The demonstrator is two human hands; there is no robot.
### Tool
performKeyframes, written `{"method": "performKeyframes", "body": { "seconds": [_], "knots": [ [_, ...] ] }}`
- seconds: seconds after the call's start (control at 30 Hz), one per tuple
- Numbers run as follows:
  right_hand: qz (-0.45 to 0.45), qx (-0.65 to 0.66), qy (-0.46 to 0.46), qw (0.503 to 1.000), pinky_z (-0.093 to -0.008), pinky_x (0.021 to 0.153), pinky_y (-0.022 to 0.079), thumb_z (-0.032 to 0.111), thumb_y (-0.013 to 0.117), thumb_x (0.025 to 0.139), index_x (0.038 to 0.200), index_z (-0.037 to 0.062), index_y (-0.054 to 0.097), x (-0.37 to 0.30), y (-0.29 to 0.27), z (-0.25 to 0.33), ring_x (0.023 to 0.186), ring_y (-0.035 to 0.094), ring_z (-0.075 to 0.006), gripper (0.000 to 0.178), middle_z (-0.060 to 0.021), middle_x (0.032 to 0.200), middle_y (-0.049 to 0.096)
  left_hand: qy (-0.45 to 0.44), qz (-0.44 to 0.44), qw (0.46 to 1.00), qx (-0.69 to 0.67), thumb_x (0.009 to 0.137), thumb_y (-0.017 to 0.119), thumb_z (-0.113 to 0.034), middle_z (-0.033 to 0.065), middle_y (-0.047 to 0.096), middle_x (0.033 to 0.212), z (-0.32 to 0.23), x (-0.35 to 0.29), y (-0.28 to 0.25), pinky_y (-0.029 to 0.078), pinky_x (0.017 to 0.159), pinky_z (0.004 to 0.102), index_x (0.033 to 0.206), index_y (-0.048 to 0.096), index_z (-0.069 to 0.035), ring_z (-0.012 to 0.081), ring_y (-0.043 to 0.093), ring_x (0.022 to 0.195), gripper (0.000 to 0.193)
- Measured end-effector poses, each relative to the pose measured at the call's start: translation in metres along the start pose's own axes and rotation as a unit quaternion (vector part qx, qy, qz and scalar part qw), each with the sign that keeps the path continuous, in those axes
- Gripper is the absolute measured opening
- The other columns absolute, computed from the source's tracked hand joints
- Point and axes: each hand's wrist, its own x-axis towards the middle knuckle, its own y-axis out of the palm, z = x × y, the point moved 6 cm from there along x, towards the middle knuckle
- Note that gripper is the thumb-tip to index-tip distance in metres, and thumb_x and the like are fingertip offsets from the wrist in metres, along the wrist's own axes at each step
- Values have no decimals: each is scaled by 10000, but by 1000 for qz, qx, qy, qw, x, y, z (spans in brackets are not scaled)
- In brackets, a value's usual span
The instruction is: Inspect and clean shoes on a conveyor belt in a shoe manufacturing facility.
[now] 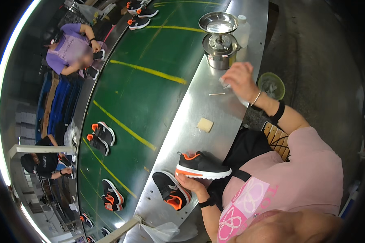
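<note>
My left hand (192, 184) grips a black sneaker (200, 165) with orange lining and a white sole, fingers under its heel end. Its mate, another black sneaker (169, 187), lies beside it on the metal bench. Farther up the bench, my right hand (240, 79) is raised with its fingers closed on a small white cloth-like piece (224, 83), partly hidden and blurred. Just in front of that hand stands a steel pump can (220, 56) with a dish top (218, 23). A thin pale stick (217, 94) and a cream-coloured block (205, 125) lie between my hands.
Beyond the metal bench (190, 117) runs a green belt (138, 105) with yellow lines, carrying pairs of sneakers (101, 135). A clear bottle (242, 32) stands behind the can. A green basket (271, 86) is beside the bench. Two people work across the belt.
</note>
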Motion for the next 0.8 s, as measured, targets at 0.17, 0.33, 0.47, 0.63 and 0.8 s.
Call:
{"method": "performKeyframes", "body": {
  "seconds": [0.17, 0.33, 0.47, 0.63, 0.8],
  "knots": [
    [-131, -152, 22, 980, -424, 1002, 306, 196, 721, 826, 922, 214, 728, 62, -67, -90, 1054, 570, -198, 98, 33, 921, 680, 33, -2, 999, -16, 1015, 441, -410, 51, 609, 939, -7, 0, -3, 483, 736, 297, 1053, 573, -5, 149, 594, 823, 428],
    [-153, -220, 5, 963, -417, 1018, 283, 196, 705, 847, 929, 232, 742, 108, -75, -153, 1052, 568, -184, 97, 49, 927, 682, -26, 28, 994, -102, 1001, 445, -500, 75, 626, 962, 29, 13, -10, 502, 768, 313, 1053, 574, 0, 181, 617, 844, 519],
    [-131, -233, 9, 964, -417, 1033, 271, 191, 692, 865, 928, 224, 751, 125, -63, -186, 1074, 556, -183, 93, 53, 927, 677, -3, 35, 995, -97, 975, 466, -579, 123, 649, 1017, 0, 3, 11, 529, 789, 346, 1096, 578, 26, 218, 643, 880, 627],
    [-83, -254, 18, 964, -422, 1063, 262, 144, 664, 873, 936, 208, 763, 131, -57, -202, 1116, 534, -184, 134, 30, 953, 662, -40, 38, 992, -113, 945, 477, -642, 152, 658, 1035, -22, -10, 36, 550, 805, 373, 1118, 577, 45, 243, 659, 898, 716],
    [-55, -205, -3, 977, -394, 1015, 376, 44, 624, 831, 945, 128, 740, 139, -35, -199, 1089, 559, -233, 183, -35, 960, 648, -63, 52, 982, -168, 949, 484, -610, 156, 669, 1012, -26, -11, 29, 557, 808, 380, 1119, 589, 50, 252, 668, 881, 690]
  ]
}}
